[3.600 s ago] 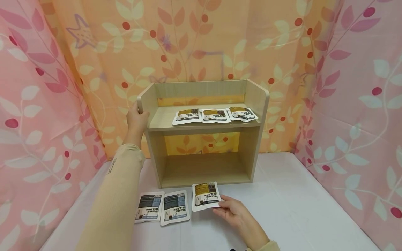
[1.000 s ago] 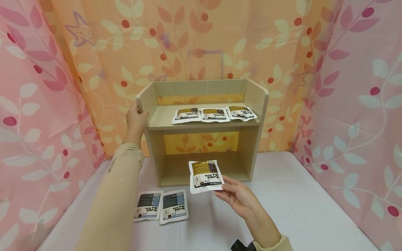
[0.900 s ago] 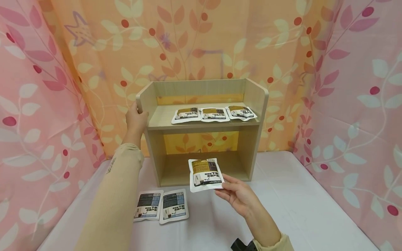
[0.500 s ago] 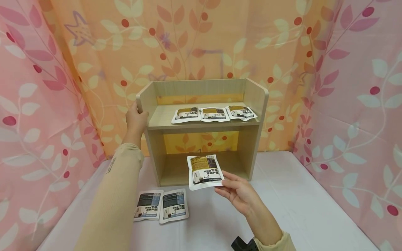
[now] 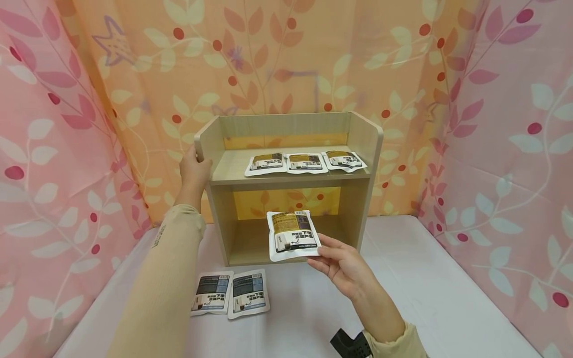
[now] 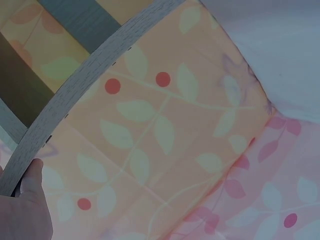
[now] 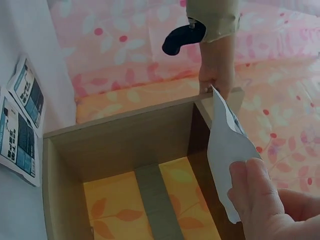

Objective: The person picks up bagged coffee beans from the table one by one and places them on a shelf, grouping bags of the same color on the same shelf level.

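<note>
My right hand (image 5: pixel 342 266) pinches the lower right edge of a flat pouch (image 5: pixel 293 236) with a gold and white label. The pouch is in the air, in front of the lower opening of a small wooden shelf (image 5: pixel 219 223). Its plain white back (image 7: pixel 225 160) shows in the right wrist view, with fingers (image 7: pixel 250 185) against it. At the upper left, my left hand (image 5: pixel 195 171) grips the front edge of the shelf's side panel. In the left wrist view that hand (image 6: pixel 30 210) is at the lower left corner, partly cut off.
Three gold-labelled pouches (image 5: pixel 306 163) lie in a row on the upper board. Two blue-labelled pouches (image 5: pixel 248 294) lie side by side on the white tablecloth (image 5: pixel 425 298), front left of the shelf. Patterned curtains (image 5: pixel 506 124) hang at the back and sides.
The right hand has lifted the gold-labelled pouch from the table and raised it steadily toward the shelf. The left hand keeps its grip on the side panel.
</note>
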A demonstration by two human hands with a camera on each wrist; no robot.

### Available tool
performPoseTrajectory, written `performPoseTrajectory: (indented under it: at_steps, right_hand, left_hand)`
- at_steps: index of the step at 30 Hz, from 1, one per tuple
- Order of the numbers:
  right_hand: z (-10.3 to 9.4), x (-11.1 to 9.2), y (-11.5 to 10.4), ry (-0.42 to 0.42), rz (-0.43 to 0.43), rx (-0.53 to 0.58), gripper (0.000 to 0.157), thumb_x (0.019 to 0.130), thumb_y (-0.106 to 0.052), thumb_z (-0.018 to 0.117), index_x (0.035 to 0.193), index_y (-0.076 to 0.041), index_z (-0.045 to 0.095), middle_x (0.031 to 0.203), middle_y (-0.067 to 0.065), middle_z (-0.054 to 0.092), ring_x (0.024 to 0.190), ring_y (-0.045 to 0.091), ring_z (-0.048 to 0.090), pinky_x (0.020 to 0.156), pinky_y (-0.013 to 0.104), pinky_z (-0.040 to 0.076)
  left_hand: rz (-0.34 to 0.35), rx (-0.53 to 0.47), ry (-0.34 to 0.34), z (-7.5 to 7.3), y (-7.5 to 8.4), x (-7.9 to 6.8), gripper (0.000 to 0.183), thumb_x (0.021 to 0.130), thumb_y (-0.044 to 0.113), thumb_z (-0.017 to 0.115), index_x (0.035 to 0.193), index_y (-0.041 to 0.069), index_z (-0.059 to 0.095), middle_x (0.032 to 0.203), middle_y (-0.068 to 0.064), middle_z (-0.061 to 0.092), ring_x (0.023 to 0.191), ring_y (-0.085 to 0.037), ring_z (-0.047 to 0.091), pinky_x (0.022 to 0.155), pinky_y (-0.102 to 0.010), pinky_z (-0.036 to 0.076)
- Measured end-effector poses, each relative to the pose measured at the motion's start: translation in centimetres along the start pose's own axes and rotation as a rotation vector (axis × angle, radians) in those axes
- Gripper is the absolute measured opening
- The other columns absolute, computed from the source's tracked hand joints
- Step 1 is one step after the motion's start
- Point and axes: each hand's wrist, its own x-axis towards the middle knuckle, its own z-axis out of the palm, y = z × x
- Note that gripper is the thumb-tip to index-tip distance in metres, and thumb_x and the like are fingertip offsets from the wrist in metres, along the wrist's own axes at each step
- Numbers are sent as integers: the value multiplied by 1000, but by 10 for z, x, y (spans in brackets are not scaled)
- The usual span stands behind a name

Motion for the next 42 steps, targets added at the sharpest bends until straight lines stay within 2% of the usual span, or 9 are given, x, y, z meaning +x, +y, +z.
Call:
performPoseTrajectory:
  at_steps: [5,10,19,34,42]
  right_hand:
    - [2,-1,-8,4,-6,1,48,98,6,40,146,9,32,142,29,40,99,24,66,85,32,52]
    - [5,-2,-15,0,-11,26,49,99,6,39,147,7,31,145,29,37,97,22,66,84,31,52]
    - [12,-3,-25,-25,-20,65,50,99,7,36,148,7,28,146,27,34,97,20,65,85,31,52]
    - [19,-1,-41,-77,-39,52,51,100,7,34,149,8,23,148,27,31,99,19,64,86,30,52]
    - [28,4,-53,-70,-36,58,51,99,7,36,149,6,25,149,26,32,97,18,64,86,31,52]
  left_hand:
    - [-5,2,-5,1,-1,1,45,93,1,46,137,4,49,135,-20,53,120,-30,50,99,-44,42]
    - [-5,-8,1,1,0,-1,46,92,0,46,137,4,49,135,-19,53,121,-29,50,99,-43,41]
    - [-1,15,26,1,1,-1,43,91,0,48,135,3,50,133,-21,55,119,-30,51,99,-43,42]
    - [-3,11,27,1,2,-4,43,92,1,48,135,4,51,132,-21,56,119,-31,52,100,-43,42]
    - [-5,15,25,0,2,-5,42,92,1,48,134,3,50,132,-21,55,120,-32,52,100,-44,42]
